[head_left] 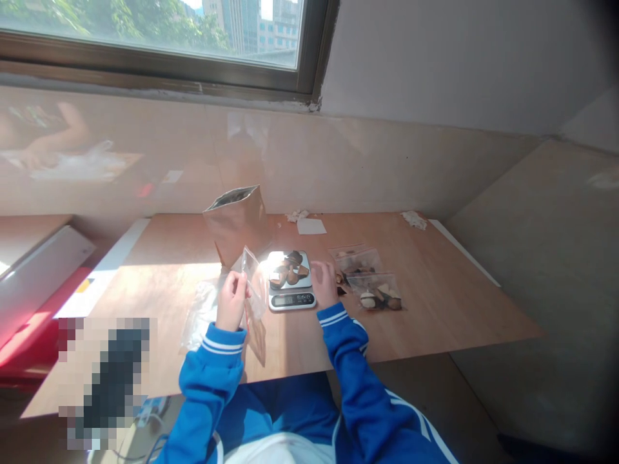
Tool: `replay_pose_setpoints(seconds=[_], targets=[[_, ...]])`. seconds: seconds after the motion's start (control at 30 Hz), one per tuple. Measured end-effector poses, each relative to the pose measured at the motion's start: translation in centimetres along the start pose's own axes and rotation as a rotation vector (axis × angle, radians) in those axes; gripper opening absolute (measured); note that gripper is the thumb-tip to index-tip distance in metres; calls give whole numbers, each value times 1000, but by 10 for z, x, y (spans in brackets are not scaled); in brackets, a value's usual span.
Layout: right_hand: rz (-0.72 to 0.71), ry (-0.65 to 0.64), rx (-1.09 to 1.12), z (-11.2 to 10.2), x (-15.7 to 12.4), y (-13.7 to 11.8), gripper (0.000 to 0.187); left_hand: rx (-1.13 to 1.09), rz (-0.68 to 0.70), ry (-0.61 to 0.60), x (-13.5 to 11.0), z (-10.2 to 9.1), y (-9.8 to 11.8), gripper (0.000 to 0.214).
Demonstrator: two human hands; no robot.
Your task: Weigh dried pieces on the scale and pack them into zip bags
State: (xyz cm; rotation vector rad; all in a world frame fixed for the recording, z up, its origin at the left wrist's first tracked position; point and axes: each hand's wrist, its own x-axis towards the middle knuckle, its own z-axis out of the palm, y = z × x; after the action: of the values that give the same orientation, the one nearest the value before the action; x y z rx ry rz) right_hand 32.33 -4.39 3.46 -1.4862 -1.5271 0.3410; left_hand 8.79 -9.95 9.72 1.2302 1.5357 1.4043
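My left hand (232, 299) is closed in a pinch on the upper edge of a clear plastic bag (255, 283), which hangs beside the scale. Several brown and dark pieces (293, 274), perhaps dried mushrooms, lie on the plate of a small white digital scale (293, 301) between my hands; the display is too small to read. At the scale's right edge, my right hand (325, 283) has its fingers loosely bent and apart, with nothing visible in them. Just right of it are a few loose dark pieces (341, 290) and a filled clear bag (380, 293).
More filled bags (358, 259) lie behind that one. A brown paper bag (239, 222) stands open behind my left hand, with flat clear bags (199, 316) nearer me. White paper (312, 226) and crumpled tissue (414, 220) lie by the wall. A blurred dark object (116, 380) is front left.
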Motion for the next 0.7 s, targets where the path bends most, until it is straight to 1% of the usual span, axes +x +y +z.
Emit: replay_pose_setpoints(seconds=[0.1,0.17,0.2,0.27,0.37,0.43,0.5,0.57,0.63,0.7], targets=[[102,-48,-111,18,17,9,27,-1,0,9,5,4,2,34],[159,-67,-160,26,19,16,29,-6,12,10,5,6,1,34],[172,-69,-169,28,19,18,27,-5,16,11,5,8,1,34],[181,-65,-163,29,18,22,20,16,12,26,5,10,-2,33],[197,-60,-112,24,17,22,10,74,28,112,4,15,-8,31],[229,-85,-60,18,19,18,9,83,60,167,4,18,-12,30],[263,-119,-17,11,21,10,10,74,71,187,3,20,-13,30],[293,-134,18,2,23,-4,11,68,60,190,3,22,-13,29],[295,-131,53,-9,25,-25,13,63,44,189,3,24,-12,28],[262,-138,87,-19,24,-52,16,57,31,180,2,26,-11,28]])
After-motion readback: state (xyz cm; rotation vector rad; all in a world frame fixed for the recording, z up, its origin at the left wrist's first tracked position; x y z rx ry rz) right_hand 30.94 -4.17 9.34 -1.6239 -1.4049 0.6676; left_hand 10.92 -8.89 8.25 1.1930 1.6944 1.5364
